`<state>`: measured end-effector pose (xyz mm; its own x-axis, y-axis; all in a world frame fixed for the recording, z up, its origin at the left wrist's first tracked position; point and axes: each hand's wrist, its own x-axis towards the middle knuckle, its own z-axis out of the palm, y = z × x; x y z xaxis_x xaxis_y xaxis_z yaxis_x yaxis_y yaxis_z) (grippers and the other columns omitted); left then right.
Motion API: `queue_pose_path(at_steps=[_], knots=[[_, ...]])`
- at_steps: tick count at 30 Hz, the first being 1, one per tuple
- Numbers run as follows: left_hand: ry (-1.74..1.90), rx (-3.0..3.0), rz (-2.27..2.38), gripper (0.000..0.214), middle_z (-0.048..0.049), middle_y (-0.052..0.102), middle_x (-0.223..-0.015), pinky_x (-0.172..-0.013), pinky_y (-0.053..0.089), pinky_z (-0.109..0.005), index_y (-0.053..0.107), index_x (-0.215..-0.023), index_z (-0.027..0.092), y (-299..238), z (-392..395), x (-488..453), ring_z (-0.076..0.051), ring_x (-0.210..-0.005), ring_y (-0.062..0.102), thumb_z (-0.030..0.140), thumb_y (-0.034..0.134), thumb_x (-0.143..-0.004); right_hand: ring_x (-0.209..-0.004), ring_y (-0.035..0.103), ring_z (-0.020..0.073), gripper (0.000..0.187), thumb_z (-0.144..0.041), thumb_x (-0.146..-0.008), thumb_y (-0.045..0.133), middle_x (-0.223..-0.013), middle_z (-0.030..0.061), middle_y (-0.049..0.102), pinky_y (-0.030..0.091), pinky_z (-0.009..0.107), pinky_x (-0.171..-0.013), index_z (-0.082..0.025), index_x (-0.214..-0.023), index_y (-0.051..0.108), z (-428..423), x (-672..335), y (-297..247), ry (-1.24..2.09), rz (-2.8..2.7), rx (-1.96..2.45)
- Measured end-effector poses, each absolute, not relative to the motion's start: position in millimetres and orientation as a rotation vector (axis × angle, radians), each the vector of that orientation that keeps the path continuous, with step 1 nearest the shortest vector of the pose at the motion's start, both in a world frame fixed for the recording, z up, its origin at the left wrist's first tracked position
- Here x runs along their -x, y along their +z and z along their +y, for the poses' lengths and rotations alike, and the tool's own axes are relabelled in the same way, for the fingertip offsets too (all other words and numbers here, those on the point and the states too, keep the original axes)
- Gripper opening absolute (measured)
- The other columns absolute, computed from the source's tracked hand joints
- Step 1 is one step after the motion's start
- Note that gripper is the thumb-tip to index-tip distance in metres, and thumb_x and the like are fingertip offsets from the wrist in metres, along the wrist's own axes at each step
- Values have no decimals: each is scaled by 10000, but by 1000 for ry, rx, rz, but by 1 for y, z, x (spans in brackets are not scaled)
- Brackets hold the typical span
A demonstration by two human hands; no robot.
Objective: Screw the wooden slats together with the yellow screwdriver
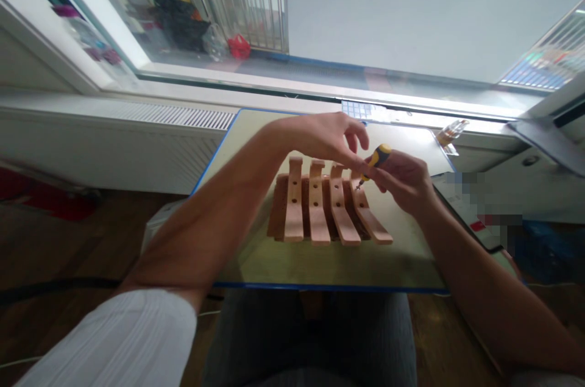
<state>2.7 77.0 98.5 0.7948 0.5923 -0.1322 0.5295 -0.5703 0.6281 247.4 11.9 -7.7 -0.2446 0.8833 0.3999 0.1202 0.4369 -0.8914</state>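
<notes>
A screwdriver point(380, 155) with a yellow and black handle is held in my right hand point(406, 177), fingers and thumb closed around it. Its tip points down at a hole in the rightmost curved wooden piece point(372, 222). My left hand point(326, 134) reaches across above the wood with fingers apart and bent. One left digit stretches to the screwdriver beside my right fingertips; whether it touches is unclear. Three similar wooden pieces, left point(295, 216), middle point(319, 219) and right point(342, 213), lie alongside, each with two holes, across a brown perforated block point(276, 210).
The blue-edged table point(274, 268) stands against a windowsill. A white keypad-like sheet point(359, 110) and a clear container with brown contents point(451, 132) lie near its far side. A radiator point(159, 143) is at the left, a dark-edged board point(461, 204) at the right.
</notes>
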Motion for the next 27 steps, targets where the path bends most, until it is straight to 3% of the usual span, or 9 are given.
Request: queue_pose_path(at_steps=[6,16,20,27], knots=[[-9,-2296,913,684,-93,828,-1167,-809,509,-311,782,-1283,224,99,75,-3,-230,-988,736,639,827,-741,-551,504,120,318,-425,-897,927,-689,-14,632,374,299,-488,-230,-809,692,15,-248,-11,837,-1672,892],[83,-2336,959,628,-81,809,-1144,-857,478,-324,821,-1248,264,106,67,-5,-245,-1016,707,720,720,-829,-528,456,102,498,-493,-833,974,-667,-60,551,375,275,-452,-253,-796,539,18,-247,-18,871,-1606,889],[93,-2299,988,686,-86,801,-1093,-818,474,-309,826,-1146,223,106,65,-11,-228,-966,688,815,569,-913,-532,459,92,485,-414,-789,1017,-679,-65,574,370,265,-451,-245,-810,564,18,-246,-19,865,-1601,905],[59,-2256,1003,826,-96,793,-1053,-814,509,-292,826,-1132,223,104,62,-16,-241,-980,693,930,466,-902,-545,484,101,449,-429,-788,1015,-694,-53,622,377,269,-461,-242,-843,611,18,-246,-16,847,-1617,917]])
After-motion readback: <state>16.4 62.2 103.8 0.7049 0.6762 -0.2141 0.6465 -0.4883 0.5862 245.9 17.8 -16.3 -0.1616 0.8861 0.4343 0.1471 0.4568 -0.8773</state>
